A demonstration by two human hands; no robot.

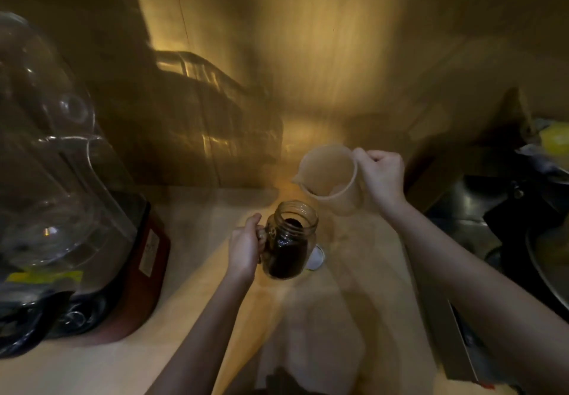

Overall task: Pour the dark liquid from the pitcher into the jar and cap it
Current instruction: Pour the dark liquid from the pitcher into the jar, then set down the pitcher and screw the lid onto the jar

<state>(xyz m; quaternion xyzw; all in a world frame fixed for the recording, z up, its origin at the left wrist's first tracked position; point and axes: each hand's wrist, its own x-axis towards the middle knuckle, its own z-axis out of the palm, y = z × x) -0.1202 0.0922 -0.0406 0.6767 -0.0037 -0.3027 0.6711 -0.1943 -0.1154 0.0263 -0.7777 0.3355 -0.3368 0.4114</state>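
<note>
A glass jar (291,240) with a side handle stands on the light counter, holding dark liquid up to near its shoulder. My left hand (244,248) grips that handle. My right hand (381,176) holds the handle of a pale translucent pitcher (331,176), lifted above and to the right of the jar. The pitcher's spout points left toward the jar mouth and its inside looks almost empty. Half hidden behind the jar's right side, a round white lid (316,258) lies on the counter.
A large blender with a clear cover and red base (92,225) fills the left. Clear containers (209,117) stand at the back by the wooden wall. A metal sink area (492,216) with dark items and a yellow object (555,139) lies right.
</note>
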